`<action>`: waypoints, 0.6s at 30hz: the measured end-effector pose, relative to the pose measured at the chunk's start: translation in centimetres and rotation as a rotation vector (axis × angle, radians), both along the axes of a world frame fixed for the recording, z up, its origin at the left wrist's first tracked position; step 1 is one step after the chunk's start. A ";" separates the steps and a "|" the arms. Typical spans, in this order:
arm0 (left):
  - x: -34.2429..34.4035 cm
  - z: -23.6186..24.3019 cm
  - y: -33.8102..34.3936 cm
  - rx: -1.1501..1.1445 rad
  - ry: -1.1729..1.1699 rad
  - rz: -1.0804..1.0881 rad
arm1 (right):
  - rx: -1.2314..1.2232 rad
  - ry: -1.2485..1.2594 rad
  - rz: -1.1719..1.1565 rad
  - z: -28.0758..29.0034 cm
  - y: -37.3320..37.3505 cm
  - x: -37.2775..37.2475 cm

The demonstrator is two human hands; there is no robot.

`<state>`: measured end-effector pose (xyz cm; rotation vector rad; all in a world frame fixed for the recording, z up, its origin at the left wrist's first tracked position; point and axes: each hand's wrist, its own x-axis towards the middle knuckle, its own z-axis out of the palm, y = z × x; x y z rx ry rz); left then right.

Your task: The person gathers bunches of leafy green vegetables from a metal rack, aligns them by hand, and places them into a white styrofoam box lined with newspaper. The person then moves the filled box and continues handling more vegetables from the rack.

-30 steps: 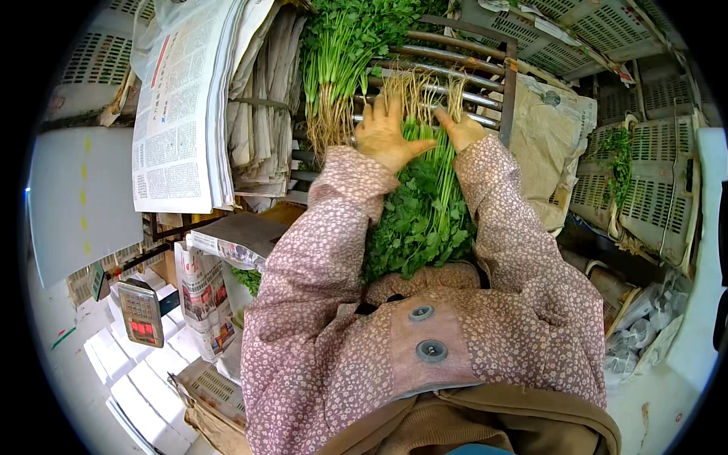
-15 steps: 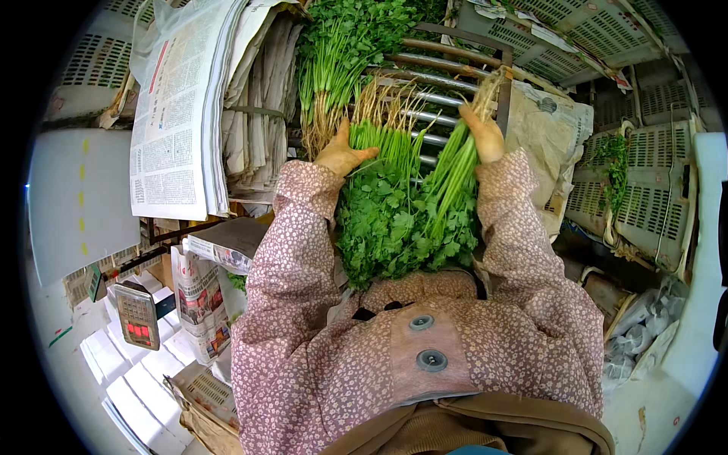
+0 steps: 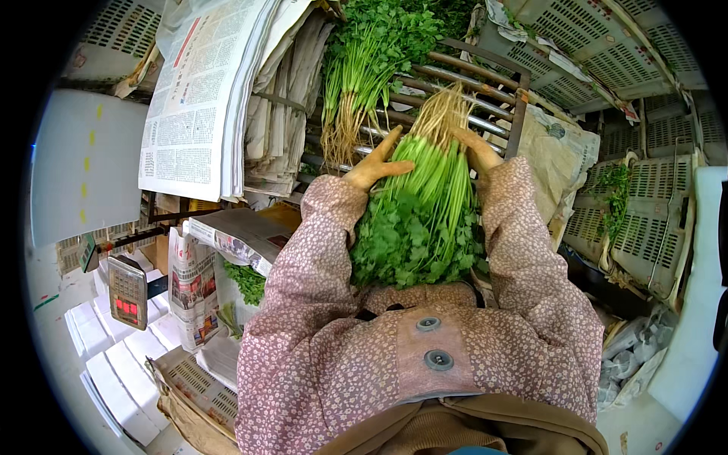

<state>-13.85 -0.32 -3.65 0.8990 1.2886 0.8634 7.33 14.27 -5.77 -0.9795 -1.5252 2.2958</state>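
Note:
A bunch of cilantro (image 3: 425,182) lies between my hands, its pale roots pointing away and its leaves toward my body. My left hand (image 3: 377,163) cups the left side of the stems, thumb across the top and index finger stretched up toward the roots. On the opposite side my right hand (image 3: 478,150) clasps the stems just below the roots; most of its fingers are hidden. A second pile of cilantro (image 3: 362,72) rests beyond my left hand on the metal-bar rack (image 3: 455,76), roots toward me.
Stacked newspapers (image 3: 216,98) stand left of the rack. A scale display (image 3: 127,292) and white boxes (image 3: 125,379) are at lower left. Brown paper (image 3: 557,152) hangs beside the rack on the right, near plastic crates (image 3: 644,212). More greens (image 3: 246,282) lie by my left forearm.
Both hands have come closer together, and the spread stems and the handful in my right hand are now one tight bunch with roots gathered. The view has shifted slightly.

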 end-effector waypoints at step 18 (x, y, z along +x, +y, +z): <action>2.1 -0.4 -2.2 -0.161 -0.296 -0.180 | 0.060 -0.034 -0.092 7.6 -4.8 -2.6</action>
